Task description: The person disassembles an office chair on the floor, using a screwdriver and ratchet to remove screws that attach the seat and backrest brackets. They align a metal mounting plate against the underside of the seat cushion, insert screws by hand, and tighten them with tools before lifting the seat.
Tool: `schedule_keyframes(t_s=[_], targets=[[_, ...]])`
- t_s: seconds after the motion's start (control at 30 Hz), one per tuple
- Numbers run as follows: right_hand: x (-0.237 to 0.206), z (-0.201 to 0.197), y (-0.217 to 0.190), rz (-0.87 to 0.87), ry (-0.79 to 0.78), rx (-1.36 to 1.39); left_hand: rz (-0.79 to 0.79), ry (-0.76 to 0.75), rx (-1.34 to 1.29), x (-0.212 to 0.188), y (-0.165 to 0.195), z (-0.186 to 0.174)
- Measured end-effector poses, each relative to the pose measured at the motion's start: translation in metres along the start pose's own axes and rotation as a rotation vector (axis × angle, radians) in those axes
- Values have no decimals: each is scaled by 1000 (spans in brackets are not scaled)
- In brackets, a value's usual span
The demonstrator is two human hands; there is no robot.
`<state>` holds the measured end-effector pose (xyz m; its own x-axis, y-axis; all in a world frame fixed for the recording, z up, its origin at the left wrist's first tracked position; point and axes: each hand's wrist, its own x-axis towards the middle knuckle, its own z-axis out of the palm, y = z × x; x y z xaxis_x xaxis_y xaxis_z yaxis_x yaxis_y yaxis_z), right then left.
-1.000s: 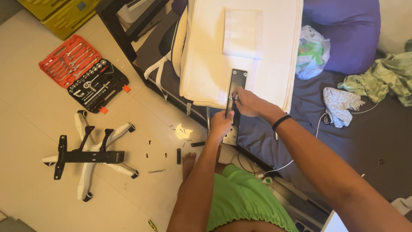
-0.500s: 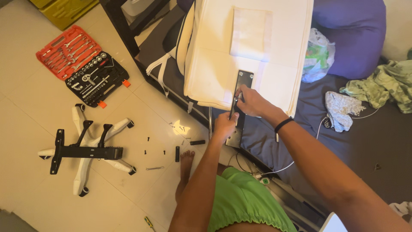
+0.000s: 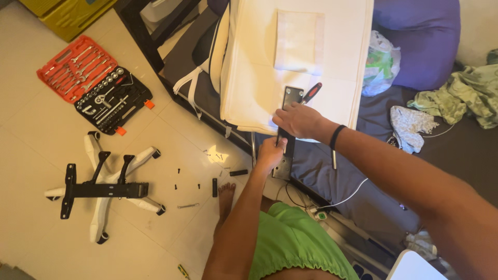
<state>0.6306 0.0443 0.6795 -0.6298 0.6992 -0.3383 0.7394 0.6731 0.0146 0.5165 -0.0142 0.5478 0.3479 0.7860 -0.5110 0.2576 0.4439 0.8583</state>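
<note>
The fingers of the right hand (image 3: pixel 296 119) are curled and pressed down on the long flat dark metal bracket plate (image 3: pixel 287 136), about at its upper third, while the fingers of the left hand (image 3: pixel 271 153) are closed around the lower part of the same plate, just beside its left edge. Both hands touch the plate, so neither is nearer; the right one lies above it and the left one comes from below. The long axis of the plate runs almost straight away from the person, with a slight lean to the right at the far end. That far end rests on the cream upholstered chair seat panel (image 3: pixel 259 78), and the near end hangs over the edge of the panel, toward the dark bed (image 3: pixel 373 171). Just beyond the right hand a screwdriver with a red and black handle (image 3: pixel 312 92) points up and to the right. Well apart, on the light tiled floor (image 3: pixel 41 145), lie the white five-leg chair base with a black mechanism (image 3: pixel 101 189), an open red and black socket tool case (image 3: pixel 93 85) and a few small black screws (image 3: pixel 179 179).
</note>
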Motion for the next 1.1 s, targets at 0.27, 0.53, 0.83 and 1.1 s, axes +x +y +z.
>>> schedule_keyframes(t_s=[0.27, 0.53, 0.83, 1.1], targets=[[17, 23, -35, 534, 310, 375, 0, 15, 78, 4, 2, 0], [5, 6, -32, 454, 60, 175, -2, -46, -13, 2, 1, -3], [3, 7, -10, 273, 28, 290, -32, -59, -17, 0, 8, -4], [19, 28, -34, 950, 194, 989, 51, -158, -224, 6, -4, -8]])
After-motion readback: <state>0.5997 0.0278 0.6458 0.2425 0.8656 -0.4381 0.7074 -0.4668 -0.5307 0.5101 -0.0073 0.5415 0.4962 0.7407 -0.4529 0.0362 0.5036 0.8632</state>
